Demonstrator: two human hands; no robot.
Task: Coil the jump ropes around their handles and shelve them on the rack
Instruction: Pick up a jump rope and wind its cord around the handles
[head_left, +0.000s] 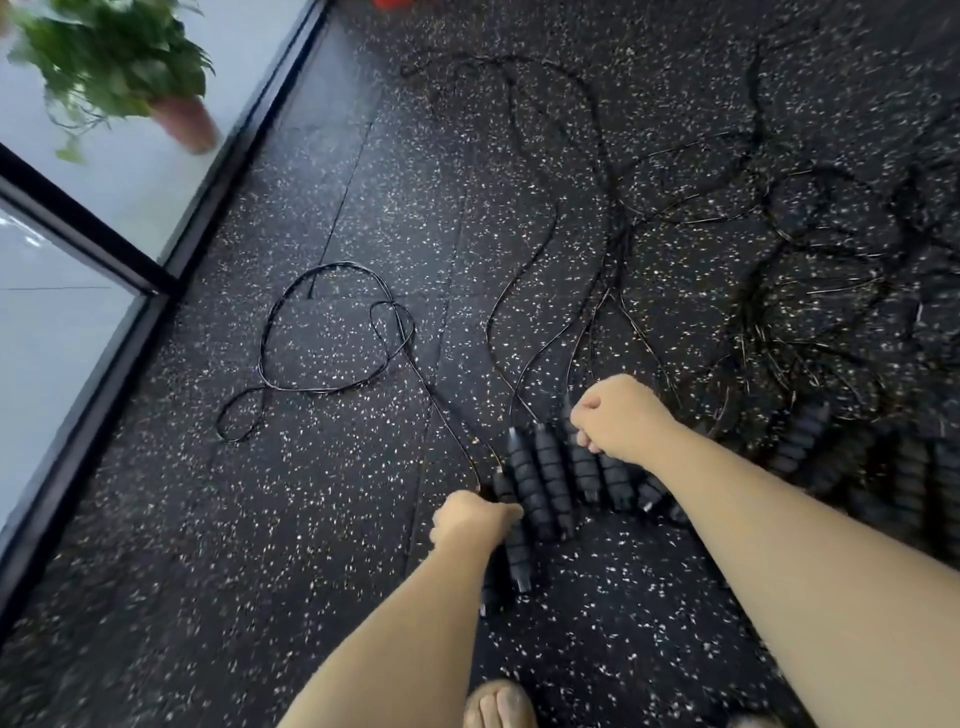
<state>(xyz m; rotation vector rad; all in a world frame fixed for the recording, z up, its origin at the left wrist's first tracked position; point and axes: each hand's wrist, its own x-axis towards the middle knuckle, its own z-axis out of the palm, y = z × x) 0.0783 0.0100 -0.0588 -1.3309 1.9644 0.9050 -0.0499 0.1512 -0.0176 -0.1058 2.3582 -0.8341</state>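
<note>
Fingers (584, 422) of right hand (621, 415) and left hand (472, 519) clamp handles (550, 478); tangled ropes (810, 312) could snag on lifting.

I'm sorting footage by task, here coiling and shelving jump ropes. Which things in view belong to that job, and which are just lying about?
Job: left hand gripping the end handle; right hand gripping at the handle row; looped cord; tangled rope pile.
Not job: potted plant behind the glass; red object at the top edge; bare foot.
</note>
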